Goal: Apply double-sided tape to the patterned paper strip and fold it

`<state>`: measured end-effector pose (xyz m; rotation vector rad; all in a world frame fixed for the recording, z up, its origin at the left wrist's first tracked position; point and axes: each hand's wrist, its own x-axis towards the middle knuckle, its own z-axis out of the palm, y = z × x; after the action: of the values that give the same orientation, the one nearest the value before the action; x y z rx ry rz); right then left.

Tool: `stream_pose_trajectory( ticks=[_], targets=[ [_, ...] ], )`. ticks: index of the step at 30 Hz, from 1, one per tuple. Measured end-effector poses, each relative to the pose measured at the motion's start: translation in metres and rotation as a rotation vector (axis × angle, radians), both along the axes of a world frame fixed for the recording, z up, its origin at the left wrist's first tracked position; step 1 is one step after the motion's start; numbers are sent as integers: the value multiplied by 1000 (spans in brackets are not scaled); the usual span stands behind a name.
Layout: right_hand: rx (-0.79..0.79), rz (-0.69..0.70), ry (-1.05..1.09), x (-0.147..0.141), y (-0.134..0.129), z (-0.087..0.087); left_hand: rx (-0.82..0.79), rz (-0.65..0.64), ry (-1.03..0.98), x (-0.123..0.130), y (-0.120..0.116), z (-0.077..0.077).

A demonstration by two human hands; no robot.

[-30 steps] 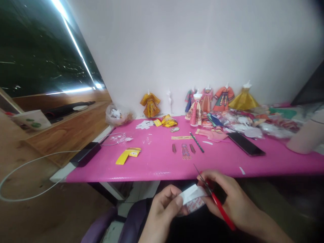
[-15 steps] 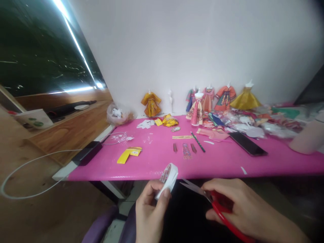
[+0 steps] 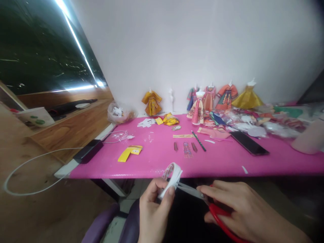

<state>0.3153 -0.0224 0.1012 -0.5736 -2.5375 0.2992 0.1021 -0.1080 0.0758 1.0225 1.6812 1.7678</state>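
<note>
Between the thumb and fingers of my left hand (image 3: 155,206) is a roll of white tape (image 3: 174,177), held upright just in front of the table's edge. My right hand (image 3: 233,206) grips red-handled scissors (image 3: 192,191). Their blade tips point left and meet the near side of the tape roll by my left thumb. Whether the tape lies between the blades is too small to tell. Beyond my hands, small patterned cut pieces (image 3: 187,150) lie on the pink table (image 3: 152,165), along with a dark pencil (image 3: 198,140) and a gold strip (image 3: 183,136).
Yellow folded fabric (image 3: 129,153) and a black adapter box (image 3: 88,151) with a white cable are at left. Small dressed doll forms (image 3: 197,108) stand along the wall. A phone (image 3: 249,143), bagged fabric pieces (image 3: 253,125) and a pale pink cylinder (image 3: 308,136) occupy the right.
The scissors have moved left, bringing their tips to the tape roll, with the blades closer together. My left hand and the roll have shifted slightly right.
</note>
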Motion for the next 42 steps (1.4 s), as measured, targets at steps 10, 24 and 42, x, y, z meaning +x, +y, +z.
stream_pose_trajectory(
  ticks=[10,24,42],
  targets=[
    [-26,15,-6,1,1,-6,-1,-13,-18,1,0,1],
    [5,15,-45,-1,2,-9,-2,-12,-33,3,3,-2],
    [-114,-8,-58,-4,4,-10,-26,-123,-14,-10,5,-13]
  ],
)
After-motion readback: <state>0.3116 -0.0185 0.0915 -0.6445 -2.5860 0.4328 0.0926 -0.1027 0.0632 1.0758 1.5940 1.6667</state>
